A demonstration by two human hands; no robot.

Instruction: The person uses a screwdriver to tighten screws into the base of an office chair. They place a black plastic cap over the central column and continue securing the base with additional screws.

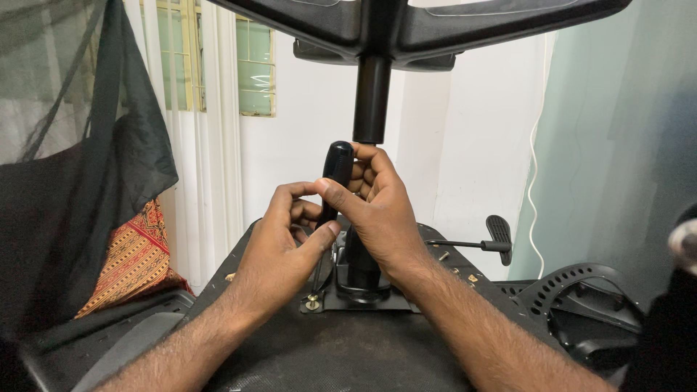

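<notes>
Currently black screwdriver handle [337, 165] stands upright just beside the gas-lift column [371, 101], above the mounting plate [363, 294] on the upturned seat underside [305, 348]. Right hand [377, 210] curled around it; left hand [279, 239] pinching the shaft below. Adjustment lever [488, 243] off right.

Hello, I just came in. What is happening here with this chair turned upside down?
A person works on an overturned office chair. Both hands are at the black gas cylinder that rises from the metal plate under the seat. The right hand grips a black screwdriver handle, and the left hand pinches its shaft lower down. The star base is overhead, and a lever points right.
</notes>
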